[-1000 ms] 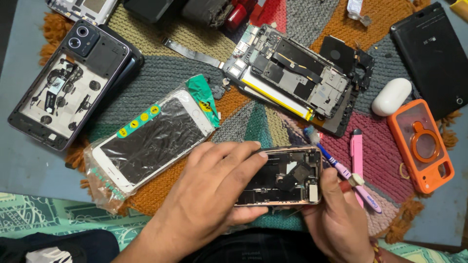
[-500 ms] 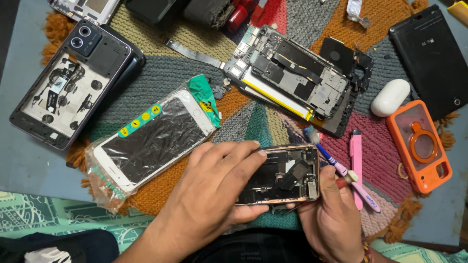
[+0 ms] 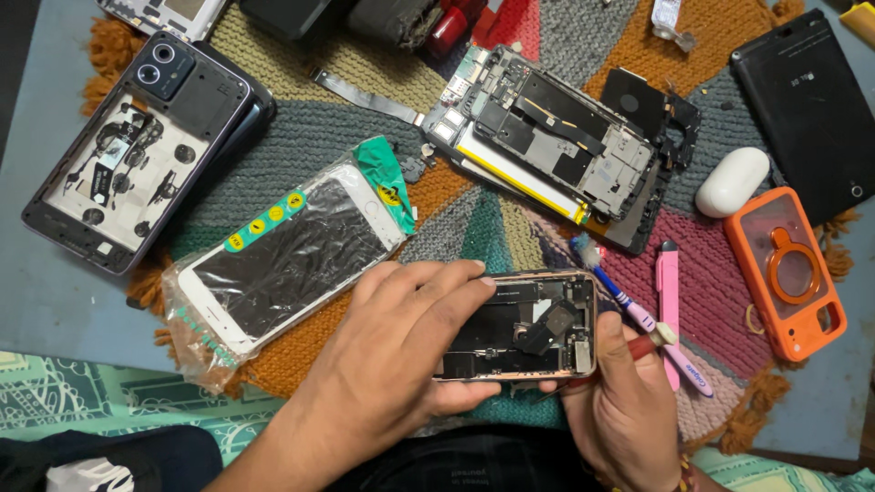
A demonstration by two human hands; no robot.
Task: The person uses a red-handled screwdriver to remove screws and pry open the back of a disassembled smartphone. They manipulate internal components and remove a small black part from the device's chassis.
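- The left hand [image 3: 392,364] grips the opened gold-edged phone body with bare circuit parts [image 3: 524,326], fingers across its top edge and thumb under its lower edge; the phone is lifted over the near middle of the round knitted multicolour mat [image 3: 301,137] that covers the grey worktop [image 3: 46,292].
- The right hand [image 3: 624,410] is closed around a thin red-handled tool [image 3: 643,346], at the phone's right end; its tip is hidden, so I cannot tell where it touches.
- Just right of that hand lie a blue-and-white toothbrush [image 3: 620,296] and a pink flat pry tool [image 3: 670,310], side by side on the mat.
- Left of the held phone lies a white phone screen in a clear plastic wrap with green tabs [image 3: 283,260], tilted.
- Toward the far left corner of the worktop rests a purple phone back shell with 2 camera rings [image 3: 137,155].
- At the far middle of the mat sits a larger stripped phone frame with a yellow strip [image 3: 547,146].
- Near the right edge are a white oval earbud case [image 3: 732,180], an orange phone case with a ring [image 3: 784,269] and a black flat device [image 3: 807,100].
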